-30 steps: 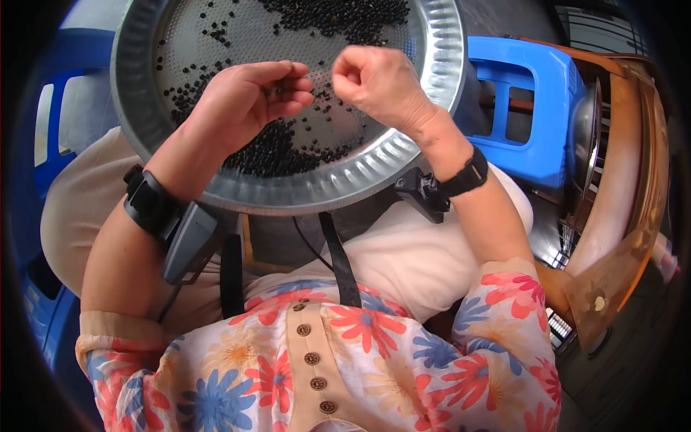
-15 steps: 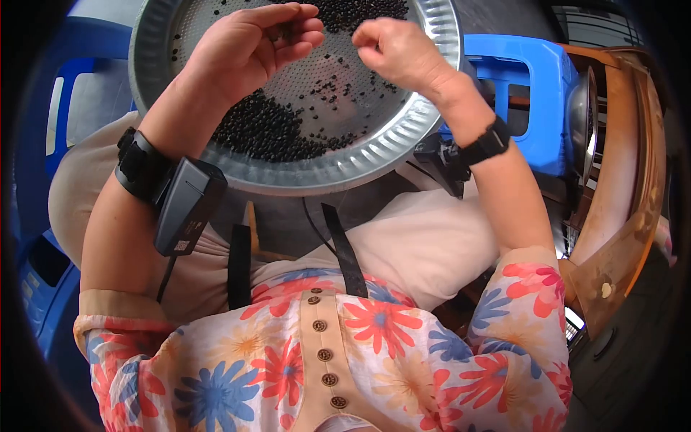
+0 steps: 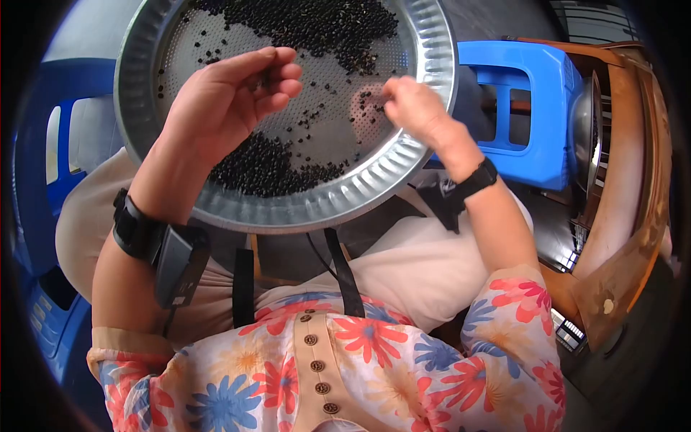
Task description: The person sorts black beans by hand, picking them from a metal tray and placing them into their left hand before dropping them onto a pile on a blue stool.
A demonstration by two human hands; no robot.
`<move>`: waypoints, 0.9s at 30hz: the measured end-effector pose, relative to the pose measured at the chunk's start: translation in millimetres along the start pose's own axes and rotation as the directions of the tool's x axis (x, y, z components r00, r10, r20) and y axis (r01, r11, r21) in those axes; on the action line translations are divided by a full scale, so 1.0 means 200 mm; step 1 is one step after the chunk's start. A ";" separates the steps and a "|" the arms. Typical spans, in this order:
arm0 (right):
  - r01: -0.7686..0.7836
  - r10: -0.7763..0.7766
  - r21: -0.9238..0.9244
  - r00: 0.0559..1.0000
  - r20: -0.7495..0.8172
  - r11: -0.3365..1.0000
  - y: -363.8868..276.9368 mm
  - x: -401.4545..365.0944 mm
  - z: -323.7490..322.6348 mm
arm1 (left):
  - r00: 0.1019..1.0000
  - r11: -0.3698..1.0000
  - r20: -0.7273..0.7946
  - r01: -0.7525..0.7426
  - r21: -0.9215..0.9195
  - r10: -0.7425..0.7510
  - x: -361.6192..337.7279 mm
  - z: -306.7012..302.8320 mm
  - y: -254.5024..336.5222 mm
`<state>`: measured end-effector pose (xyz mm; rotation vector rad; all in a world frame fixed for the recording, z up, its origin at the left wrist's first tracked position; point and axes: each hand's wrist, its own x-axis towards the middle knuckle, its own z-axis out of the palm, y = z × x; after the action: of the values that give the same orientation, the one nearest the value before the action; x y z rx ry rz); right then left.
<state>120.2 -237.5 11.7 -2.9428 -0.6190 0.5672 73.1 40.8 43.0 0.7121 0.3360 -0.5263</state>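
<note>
A round perforated metal tray [image 3: 345, 205] rests on my lap and holds small black beans [image 3: 266, 169] in two heaps, one near and one far, with loose ones between. My left hand [image 3: 219, 101] hovers palm up over the tray's left half, fingers curled around a few dark beans. My right hand [image 3: 414, 108] reaches down to the tray's right side, fingertips pinched together on the scattered beans there. Both wrists carry black straps with small devices.
A blue plastic stool [image 3: 529, 93] stands right of the tray. A wooden piece of furniture [image 3: 633, 216] with a metal bowl [image 3: 586, 122] on it fills the far right. Another blue plastic item [image 3: 43, 144] sits at the left.
My right hand has dropped from above the tray's centre to its right side and touches the beans. My left hand stays cupped over the left half. The view has shifted slightly.
</note>
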 end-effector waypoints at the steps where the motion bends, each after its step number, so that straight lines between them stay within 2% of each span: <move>1: 0.101 -0.109 0.075 0.987 0.119 0.992 -0.03 -0.01 0.02 | 1.000 1.000 0.020 0.013 -0.018 -0.013 0.00 0.00 0.00; 3: 0.185 -0.245 0.298 0.953 0.179 0.937 -0.15 -0.07 0.01 | 0.999 0.999 0.041 0.031 -0.029 -0.030 0.00 0.02 -0.02; 4: 0.180 -0.240 0.302 0.955 0.175 0.936 -0.15 -0.05 0.02 | 0.999 0.998 0.021 0.050 -0.033 -0.049 0.00 0.04 -0.03; 6: 0.139 -0.125 0.222 0.989 -0.074 0.965 -0.14 -0.02 0.03 | 0.997 0.996 0.000 0.079 -0.035 -0.079 0.00 0.05 -0.05; 9: 0.086 -0.057 0.170 0.984 -0.168 0.982 -0.08 0.04 0.05 | 0.995 0.995 0.028 0.098 -0.028 -0.097 0.01 0.03 -0.07; 11: 0.144 -0.141 0.136 0.990 -0.029 0.980 -0.16 0.04 0.05 | 0.994 0.994 0.009 0.105 -0.015 -0.105 0.02 0.04 -0.08; 13: 0.163 -0.257 0.347 0.934 0.246 0.924 -0.24 0.01 -0.01 | 0.993 0.993 -0.024 0.114 -0.016 -0.114 0.02 0.04 -0.09; 14: 0.161 -0.257 0.351 0.934 0.247 0.922 -0.23 0.02 0.00 | 0.993 0.993 -0.026 0.117 -0.015 -0.118 0.02 0.05 -0.09; 16: 0.189 -0.165 0.239 0.979 -0.117 0.953 -0.18 0.08 0.03 | 0.991 0.992 -0.041 0.129 0.013 -0.128 0.02 0.07 -0.08; 17: 0.162 -0.131 0.160 0.973 -0.188 0.974 -0.15 0.12 0.03 | 0.991 0.992 -0.041 0.128 0.013 -0.127 0.02 0.07 -0.07; 19: 0.152 -0.086 0.214 0.953 -0.291 0.965 -0.14 0.17 0.03 | 0.992 0.992 -0.043 0.121 0.018 -0.120 0.02 0.06 -0.06; 23: 0.227 -0.155 0.216 0.939 -0.305 0.949 -0.17 0.21 0.04 | 0.995 0.996 -0.047 0.088 -0.003 -0.088 0.03 0.03 -0.03; 25: 0.317 -0.284 0.234 0.944 -0.166 0.919 -0.21 0.19 0.05 | 0.994 0.997 -0.077 0.080 -0.004 -0.080 0.03 0.02 -0.03; 27: 0.341 -0.311 0.196 0.935 -0.170 0.919 -0.24 0.18 0.06 | 0.993 0.997 -0.086 0.080 -0.004 -0.080 0.03 0.02 -0.03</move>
<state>128.3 -179.4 -5.1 -2.5641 -0.9382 0.3691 75.1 32.9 40.0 0.7247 0.4461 -0.5725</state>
